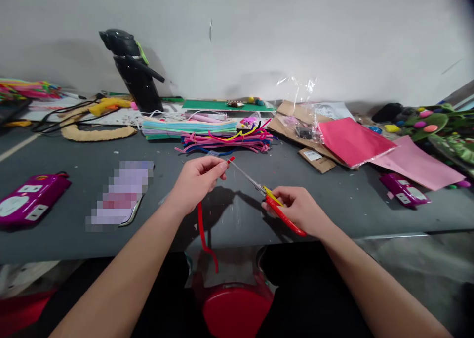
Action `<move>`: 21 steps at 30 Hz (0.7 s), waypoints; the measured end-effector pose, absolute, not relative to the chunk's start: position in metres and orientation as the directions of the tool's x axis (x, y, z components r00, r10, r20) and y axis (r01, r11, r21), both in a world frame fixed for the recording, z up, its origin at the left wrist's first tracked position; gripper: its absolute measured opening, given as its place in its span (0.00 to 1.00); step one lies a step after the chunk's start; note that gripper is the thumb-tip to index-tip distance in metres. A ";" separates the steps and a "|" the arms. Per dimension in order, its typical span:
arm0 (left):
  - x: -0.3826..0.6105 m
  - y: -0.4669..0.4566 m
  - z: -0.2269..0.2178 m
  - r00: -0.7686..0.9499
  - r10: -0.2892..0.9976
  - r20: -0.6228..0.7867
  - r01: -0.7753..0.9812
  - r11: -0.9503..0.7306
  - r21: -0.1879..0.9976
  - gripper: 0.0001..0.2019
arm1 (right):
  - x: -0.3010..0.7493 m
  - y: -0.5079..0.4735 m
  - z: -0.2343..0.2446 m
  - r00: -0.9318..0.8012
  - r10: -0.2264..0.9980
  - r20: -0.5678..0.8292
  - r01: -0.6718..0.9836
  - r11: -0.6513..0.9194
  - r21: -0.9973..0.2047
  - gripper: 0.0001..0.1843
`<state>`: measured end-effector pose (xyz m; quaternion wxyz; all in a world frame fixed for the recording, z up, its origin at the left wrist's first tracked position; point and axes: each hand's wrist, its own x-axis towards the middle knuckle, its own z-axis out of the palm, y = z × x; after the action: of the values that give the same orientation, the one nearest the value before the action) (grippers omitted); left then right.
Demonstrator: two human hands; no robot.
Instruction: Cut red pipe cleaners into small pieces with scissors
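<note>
My left hand (202,180) pinches a red pipe cleaner (202,229) near one end. A short red tip sticks out past the fingertips, and the long tail hangs below the hand, over the table's front edge. In my right hand (299,208) are scissors (274,199) with red and yellow handles, the fingers closed about the grips. The scissor blades point up and left, and their tips reach the red end beside my left fingertips. Whether the blades touch the pipe cleaner I cannot tell.
Bundles of pastel pipe cleaners (188,126) and pink ones (229,141) lie behind my hands. A phone (124,192) and a purple pouch-like case (33,199) are at left. Red sheets (355,140), cardboard (316,160) and another purple case (405,190) lie right. A black flask (135,76) stands behind.
</note>
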<state>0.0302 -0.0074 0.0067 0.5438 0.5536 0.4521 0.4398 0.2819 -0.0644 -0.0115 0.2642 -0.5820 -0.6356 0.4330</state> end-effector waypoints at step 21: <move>0.029 0.045 -0.039 0.267 0.962 -0.062 0.509 -0.086 0.856 0.17 | 0.292 -0.009 0.018 -0.352 0.790 -0.502 0.622 -0.203 -0.756 0.29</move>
<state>0.0293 0.0450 -0.0387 0.4088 0.6829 0.5384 0.2767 0.2922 -0.0094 0.0185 0.0791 -0.5638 -0.6262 0.5327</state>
